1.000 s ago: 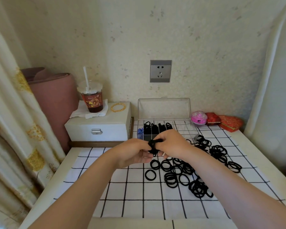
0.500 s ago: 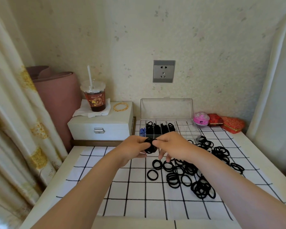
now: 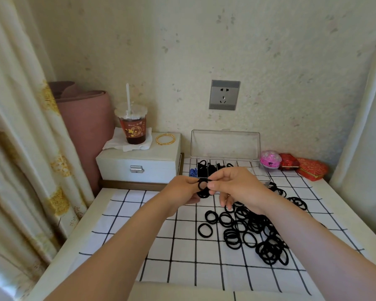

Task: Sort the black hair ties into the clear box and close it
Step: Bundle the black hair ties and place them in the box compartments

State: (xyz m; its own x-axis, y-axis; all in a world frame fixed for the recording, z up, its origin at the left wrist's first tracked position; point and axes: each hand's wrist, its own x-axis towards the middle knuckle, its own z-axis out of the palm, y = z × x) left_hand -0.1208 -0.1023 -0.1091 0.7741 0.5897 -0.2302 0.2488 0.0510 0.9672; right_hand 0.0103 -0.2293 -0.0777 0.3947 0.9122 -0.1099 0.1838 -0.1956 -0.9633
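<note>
A small bunch of black hair ties point(image 3: 202, 189) sits pinched between both hands, held up over the checked cloth point(image 3: 161, 246) just in front of the clear box point(image 3: 225, 146). The left hand point(image 3: 183, 190) has its thumb and fingers curled around the near side of the bunch, and the right hand point(image 3: 234, 186) presses its thumb and forefinger together on the far side, with the other right fingers hanging loosely downward. The bunch looks like several ties stacked into one bundle, though how many I cannot tell.

Behind the hands the box stands open, its lid upright against the wall. Several of its left compartments already hold upright packs of black ties, and something blue shows at the leftmost end; the compartments toward the right look empty, though the hands cover part of the front edge.

On the cloth to the right, a large loose heap of ties point(image 3: 252, 231) lies scattered, some overlapping, a few off by themselves near the table's point(image 3: 96, 209) right edge.

So I would judge the job well short of done: a few compartments filled, one bundle in hand ready to go in, most of the ties unsorted, and the lid not yet closed.

Beside the box are a white jewellery case point(image 3: 139, 164) carrying an iced drink point(image 3: 133, 124) and a gold bangle point(image 3: 165, 139).
</note>
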